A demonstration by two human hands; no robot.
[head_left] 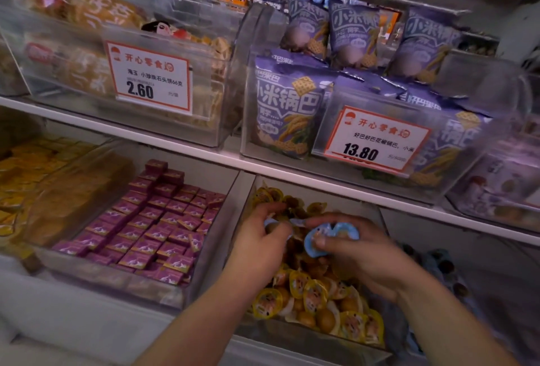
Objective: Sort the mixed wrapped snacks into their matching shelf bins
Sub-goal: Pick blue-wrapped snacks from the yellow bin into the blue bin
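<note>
Clear plastic bins fill two white shelves, four of them plain to see: on the upper shelf (187, 143) one of pale biscuit packs (87, 15) with a price card (150, 76) reading 2.60, and beside it one of purple bags (287, 114) with a second card (375, 139) reading 13.80; three purple bags stand upright at the back, and those lying in front overlap too much to count. On the lower shelf the left bin of magenta packets (152, 222) lies just beside the bin of yellow-wrapped snacks (315, 295), whose clear wall (306, 333) is nearest the camera; both heaps are too many and too blurred to number. Further bins at the far left and far right are cut off by the frame. Both forearms reach in from below, over the yellow bin. The left hand (257, 240) hovers with fingers curled, pinching a small blue-wrapped snack (270, 223) between thumb and fingertips; most of that piece is hidden by the fingers. The right hand (359, 251), palm down, grips a cluster of blue-wrapped snacks (330, 237) between thumb and curled fingers; two or perhaps three pieces show, but motion blur keeps the count unsure. Dark blue-wrapped pieces (438, 260) lie to the right of the yellow bin, dim and half hidden behind the right wrist.
</note>
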